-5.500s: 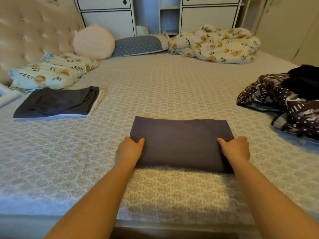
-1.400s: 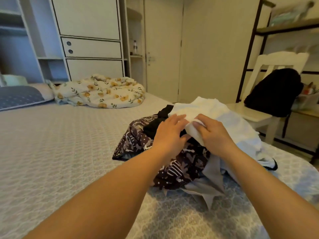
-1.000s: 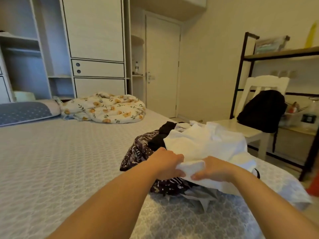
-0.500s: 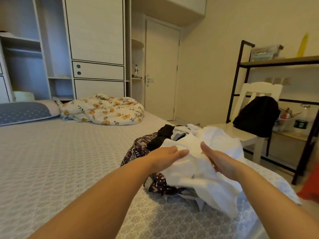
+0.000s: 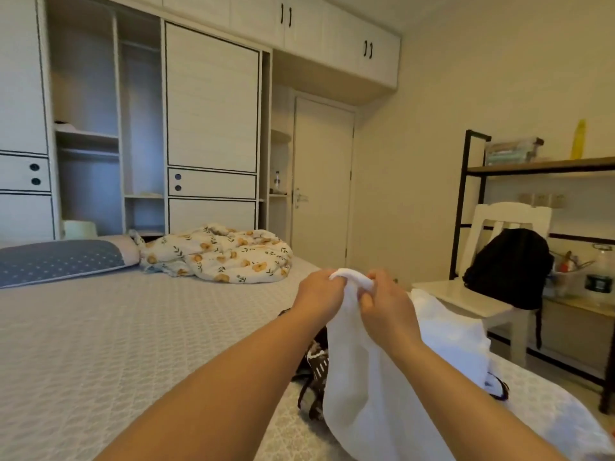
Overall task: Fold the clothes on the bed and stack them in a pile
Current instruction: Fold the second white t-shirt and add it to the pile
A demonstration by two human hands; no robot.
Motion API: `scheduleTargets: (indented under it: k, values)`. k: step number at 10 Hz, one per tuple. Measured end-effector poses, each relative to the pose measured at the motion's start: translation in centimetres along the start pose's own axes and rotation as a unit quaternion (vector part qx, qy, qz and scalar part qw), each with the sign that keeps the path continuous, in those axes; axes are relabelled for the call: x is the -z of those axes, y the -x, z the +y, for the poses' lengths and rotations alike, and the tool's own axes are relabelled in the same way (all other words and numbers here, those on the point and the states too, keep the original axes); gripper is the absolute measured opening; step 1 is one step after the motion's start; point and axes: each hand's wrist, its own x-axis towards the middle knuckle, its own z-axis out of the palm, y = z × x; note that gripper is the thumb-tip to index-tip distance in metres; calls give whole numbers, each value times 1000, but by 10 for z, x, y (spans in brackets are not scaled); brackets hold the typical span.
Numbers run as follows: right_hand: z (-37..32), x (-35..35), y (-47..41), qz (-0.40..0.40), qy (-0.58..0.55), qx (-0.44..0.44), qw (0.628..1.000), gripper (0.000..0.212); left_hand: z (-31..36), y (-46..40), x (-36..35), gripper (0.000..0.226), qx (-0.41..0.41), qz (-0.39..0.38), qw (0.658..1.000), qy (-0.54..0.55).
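Both hands grip a white garment [image 5: 372, 371] above the bed [image 5: 100, 327]: left hand [image 5: 319, 294] and right hand [image 5: 386, 304] pinch its bunched top edge between them, the cloth hanging down over a dark patterned pile [image 5: 312, 377], probably more clothes.

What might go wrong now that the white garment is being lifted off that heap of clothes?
Both the left hand and the right hand grip the white garment at one bunched spot, so it may hang twisted and be hard to spread flat. Its lower part still drapes over the dark patterned clothes, which could be dragged along. The heap lies near the bed's edge, so something might slide off.
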Motion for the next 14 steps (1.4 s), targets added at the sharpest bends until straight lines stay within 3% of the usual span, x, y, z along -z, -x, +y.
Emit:
scheduleTargets:
  k: [1,2,3,4,5,6,7,8,9,10,11,13,14]
  values:
    - [-36,2,-6,-89,-3,14,996,30,21,4,30,18,12,39,999,29]
    - [-65,11,-9,-58,62,22,996,23,25,11,76,17,31,98,995,4]
    - [-95,11,-11,-90,105,20,990,24,25,17,118,27,52,150,987,27]
    - [-141,5,-11,-105,120,37,987,27,25,27,176,29,131,139,963,188]
    - [-187,0,-10,-106,92,73,987,17,33,41,224,16,176,182,918,304]
    - [-251,3,-10,-100,110,134,980,18,41,55,286,23,142,279,904,292]
    - [-292,16,-13,-86,153,148,973,22,39,76,349,21,152,394,881,214]
    - [-310,25,-20,-111,155,134,972,11,35,93,388,34,166,431,876,141]
    - [-331,37,-27,-136,174,128,967,18,25,116,422,36,127,425,888,126]
    - [-342,48,-29,-66,232,158,958,12,23,126,442,30,148,460,873,67]
    - [-354,60,-33,-38,244,147,958,23,32,141,458,24,179,493,844,-115]
    - [-387,69,-42,-179,149,74,970,27,40,167,479,29,165,471,772,-393]
    - [-384,67,-33,39,192,197,961,26,49,177,480,23,202,414,791,-402]
